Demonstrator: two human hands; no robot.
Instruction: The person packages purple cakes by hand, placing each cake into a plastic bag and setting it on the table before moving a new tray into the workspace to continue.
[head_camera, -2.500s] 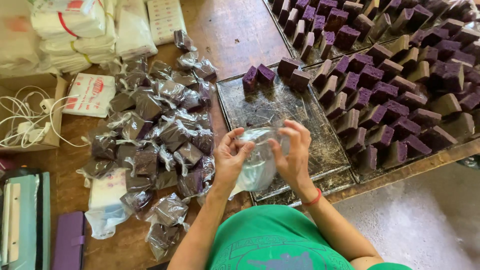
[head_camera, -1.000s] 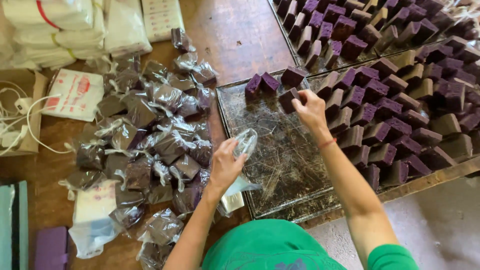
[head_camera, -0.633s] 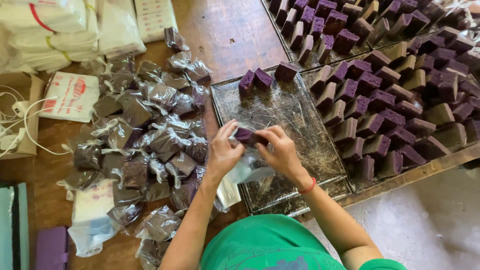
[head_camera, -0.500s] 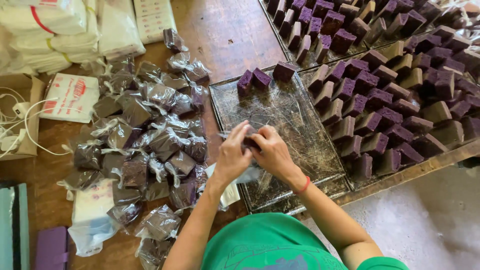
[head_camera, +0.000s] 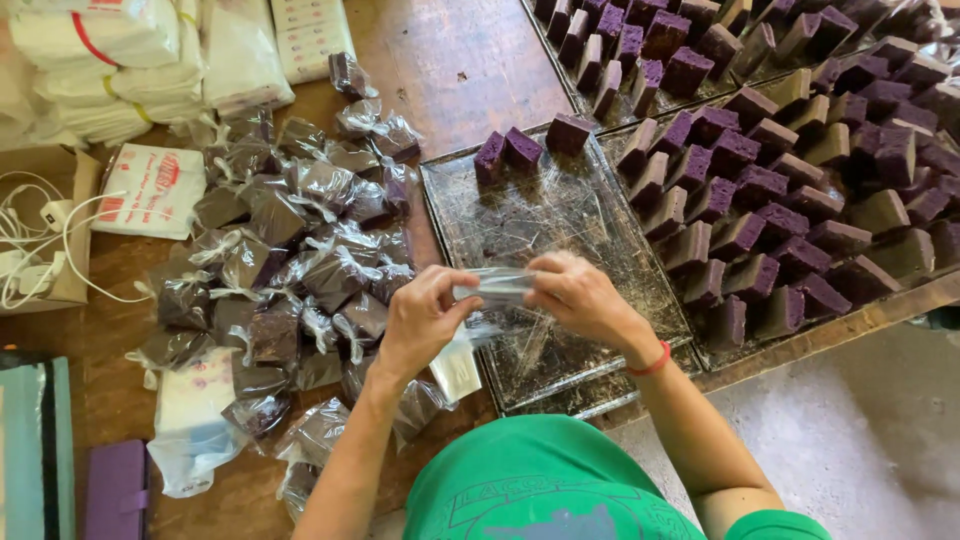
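Both hands meet over the near-left part of a dark metal tray, which serves as the landmark here. The left hand pinches one end of a clear plastic bag between thumb and fingers; the right hand closes on the other end. The bag is stretched between them, its long axis running left to right, roughly parallel to the tray's near edge. Whether a cake piece is inside cannot be told.

Three purple cake blocks stand at the tray's far edge; the rest of its crumb-streaked surface is open. Right of the tray, a second tray is packed with rows of purple and brown blocks, leaving little room there.

Left of the tray, a heap of bagged cake pieces in knotted clear wraps covers the wooden table. Beyond the heap lie white bundled packs with red and yellow bands, and a flat white packet with red print. The table's near edge runs just below the tray, beside the concrete floor.
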